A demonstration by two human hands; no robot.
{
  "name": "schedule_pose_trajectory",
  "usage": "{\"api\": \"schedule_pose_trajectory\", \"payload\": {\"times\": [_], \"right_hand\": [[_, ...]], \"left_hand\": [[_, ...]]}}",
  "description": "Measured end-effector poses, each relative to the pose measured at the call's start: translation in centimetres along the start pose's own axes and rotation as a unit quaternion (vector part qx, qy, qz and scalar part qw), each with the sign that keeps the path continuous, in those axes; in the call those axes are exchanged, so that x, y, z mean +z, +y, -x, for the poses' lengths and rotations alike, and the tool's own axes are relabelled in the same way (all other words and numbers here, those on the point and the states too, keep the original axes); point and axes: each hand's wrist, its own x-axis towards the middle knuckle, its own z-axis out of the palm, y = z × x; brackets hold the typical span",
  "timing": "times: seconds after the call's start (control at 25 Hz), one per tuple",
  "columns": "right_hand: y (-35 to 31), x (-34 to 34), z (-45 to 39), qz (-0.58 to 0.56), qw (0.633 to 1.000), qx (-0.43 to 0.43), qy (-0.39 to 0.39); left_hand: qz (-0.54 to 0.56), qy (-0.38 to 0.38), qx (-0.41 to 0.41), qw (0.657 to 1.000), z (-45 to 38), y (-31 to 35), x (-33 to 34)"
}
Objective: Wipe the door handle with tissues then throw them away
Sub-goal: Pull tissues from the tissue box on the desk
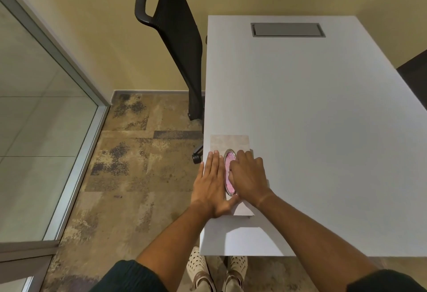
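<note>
Because the pale rectangular tissue box (230, 144) lies near the left front corner of the white counter (312, 107), both hands work directly over it. Its long axis runs away from the person, and the oval metal-rimmed opening (230, 171) in its top follows the same line, showing pink tissue inside. The left hand (211, 183) lies flat on the box to the left of the opening, fingers straight and together, pressing it down. The right hand (248, 176) is the nearer to the tissue: its fingers curl down into the opening from the right side, and whether they already pinch a sheet cannot be told. Beyond the counter's left edge stand a black mesh office chair (178, 33) and patterned carpet (138, 164).
</note>
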Motion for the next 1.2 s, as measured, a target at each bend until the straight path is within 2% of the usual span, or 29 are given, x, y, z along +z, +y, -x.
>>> {"api": "schedule_pose_trajectory", "payload": {"times": [0.56,0.76,1.2], "right_hand": [[0.9,0.0,0.0,-0.026,0.999,-0.038,-0.021],[1.3,-0.1,1.0,-0.034,0.998,-0.056,0.011],[1.9,0.5,1.6,-0.134,0.985,-0.052,0.096]], "left_hand": [[-0.013,0.002,-0.008,1.0,0.1,-0.1,0.2],[-0.012,0.006,-0.011,1.0,0.0,-0.1,0.4],[-0.023,0.007,-0.011,1.0,-0.1,-0.1,0.5]]}}
